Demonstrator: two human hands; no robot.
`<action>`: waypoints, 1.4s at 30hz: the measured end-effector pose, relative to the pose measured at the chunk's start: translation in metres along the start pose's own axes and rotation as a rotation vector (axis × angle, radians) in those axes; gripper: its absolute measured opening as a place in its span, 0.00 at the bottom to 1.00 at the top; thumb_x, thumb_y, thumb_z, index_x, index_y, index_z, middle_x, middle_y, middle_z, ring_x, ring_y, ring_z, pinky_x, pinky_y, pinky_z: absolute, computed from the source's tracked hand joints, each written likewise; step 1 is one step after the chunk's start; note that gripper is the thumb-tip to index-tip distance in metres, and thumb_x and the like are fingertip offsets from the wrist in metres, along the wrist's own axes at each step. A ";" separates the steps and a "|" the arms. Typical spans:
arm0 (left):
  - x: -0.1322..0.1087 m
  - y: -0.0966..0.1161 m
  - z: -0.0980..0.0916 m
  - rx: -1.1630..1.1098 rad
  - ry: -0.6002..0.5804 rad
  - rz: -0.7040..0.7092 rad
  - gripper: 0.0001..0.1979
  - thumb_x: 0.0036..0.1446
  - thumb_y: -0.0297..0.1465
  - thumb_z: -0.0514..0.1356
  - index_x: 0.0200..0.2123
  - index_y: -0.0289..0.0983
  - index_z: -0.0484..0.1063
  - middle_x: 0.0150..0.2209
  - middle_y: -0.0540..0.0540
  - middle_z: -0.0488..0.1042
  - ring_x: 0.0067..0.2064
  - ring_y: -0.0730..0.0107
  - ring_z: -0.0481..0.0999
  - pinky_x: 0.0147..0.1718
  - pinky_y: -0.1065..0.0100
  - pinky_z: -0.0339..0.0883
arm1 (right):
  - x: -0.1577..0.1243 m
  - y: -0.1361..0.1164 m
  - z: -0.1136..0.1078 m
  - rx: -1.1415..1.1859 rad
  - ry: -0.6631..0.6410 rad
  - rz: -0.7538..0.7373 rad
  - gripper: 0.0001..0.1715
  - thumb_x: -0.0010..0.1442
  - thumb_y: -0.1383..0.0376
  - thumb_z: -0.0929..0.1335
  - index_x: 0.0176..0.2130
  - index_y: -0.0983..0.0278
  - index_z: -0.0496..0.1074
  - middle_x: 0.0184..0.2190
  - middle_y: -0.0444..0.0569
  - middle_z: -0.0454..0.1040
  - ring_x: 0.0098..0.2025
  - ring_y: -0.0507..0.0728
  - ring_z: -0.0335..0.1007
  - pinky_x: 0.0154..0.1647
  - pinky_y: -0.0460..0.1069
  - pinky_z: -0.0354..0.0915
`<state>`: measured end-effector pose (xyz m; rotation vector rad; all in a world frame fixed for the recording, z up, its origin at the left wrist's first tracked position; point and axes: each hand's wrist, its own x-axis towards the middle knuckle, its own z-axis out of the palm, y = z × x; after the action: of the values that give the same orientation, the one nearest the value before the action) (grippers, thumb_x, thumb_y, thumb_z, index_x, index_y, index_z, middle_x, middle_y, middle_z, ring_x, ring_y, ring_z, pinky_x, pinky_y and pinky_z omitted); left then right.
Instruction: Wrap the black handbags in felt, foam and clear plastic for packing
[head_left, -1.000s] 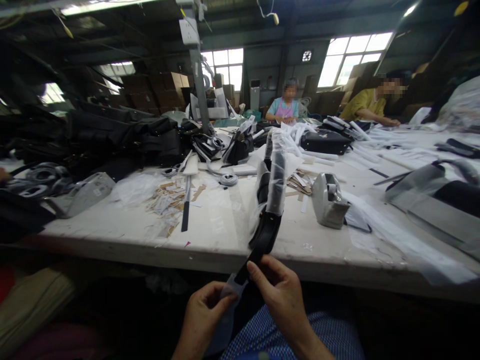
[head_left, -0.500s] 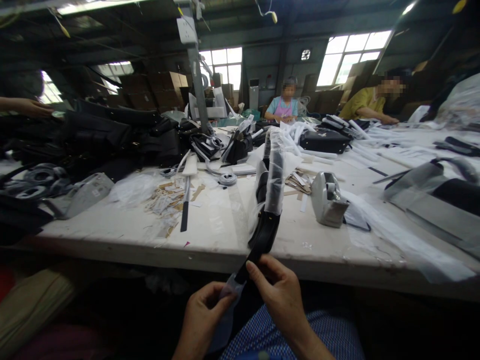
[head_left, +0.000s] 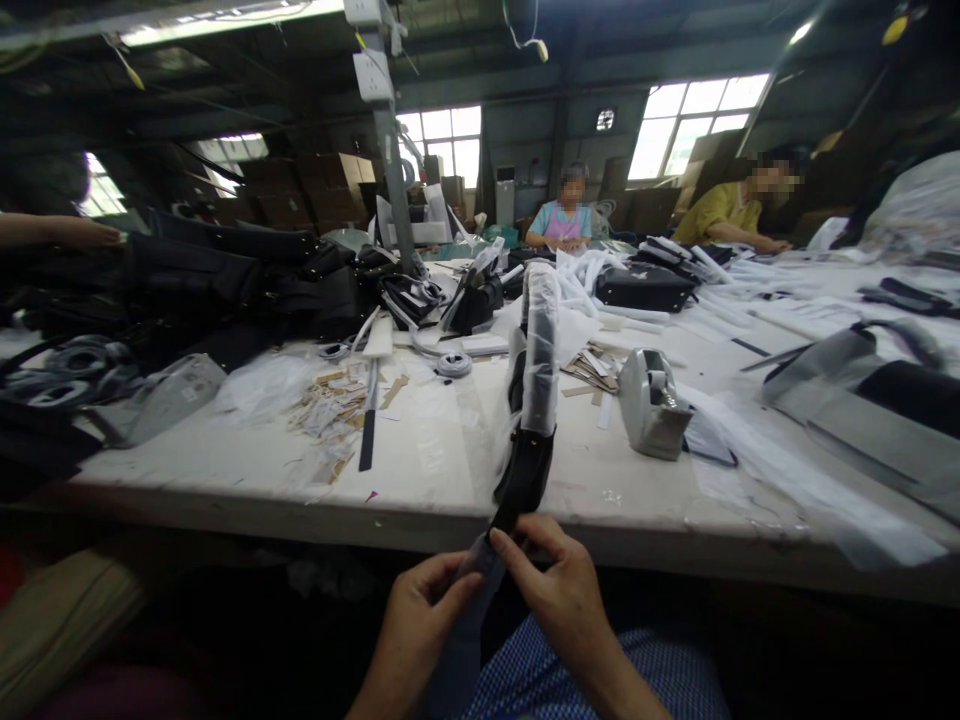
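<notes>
A long black strap (head_left: 528, 470) rises from my lap over the white table's front edge (head_left: 420, 520); its upper part is wrapped in clear plastic film (head_left: 540, 350). My right hand (head_left: 559, 590) pinches the strap's lower end between thumb and forefinger. My left hand (head_left: 420, 625) is closed on a translucent plastic sleeve (head_left: 469, 620) that hangs off that same end, just left of my right hand. Both hands sit below the table edge, above my blue checked clothing.
A grey tape dispenser (head_left: 652, 400) stands right of the strap. Paper scraps (head_left: 334, 410) and a thin black strip (head_left: 366, 440) lie to the left, black bags (head_left: 225, 270) behind. Two seated people (head_left: 566, 215) work at the far side. Another person's arm (head_left: 60, 232) reaches in at far left.
Both hands have risen slightly toward the table edge and closed in on each other. The strap now stands more upright. The camera has tilted a little.
</notes>
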<state>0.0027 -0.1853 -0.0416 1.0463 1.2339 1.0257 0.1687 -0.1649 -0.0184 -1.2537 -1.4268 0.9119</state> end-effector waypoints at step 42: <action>0.068 0.046 0.049 -0.017 0.052 0.244 0.20 0.52 0.46 0.66 0.39 0.36 0.76 0.37 0.45 0.80 0.42 0.60 0.77 0.43 0.66 0.69 | 0.053 -0.015 -0.022 0.077 0.051 0.116 0.28 0.60 0.45 0.67 0.25 0.65 0.76 0.13 0.44 0.67 0.15 0.51 0.59 0.18 0.45 0.54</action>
<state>0.0539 -0.1121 -0.0091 1.1834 1.1560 1.2553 0.1883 -0.1168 0.0113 -1.3039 -1.2780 0.9968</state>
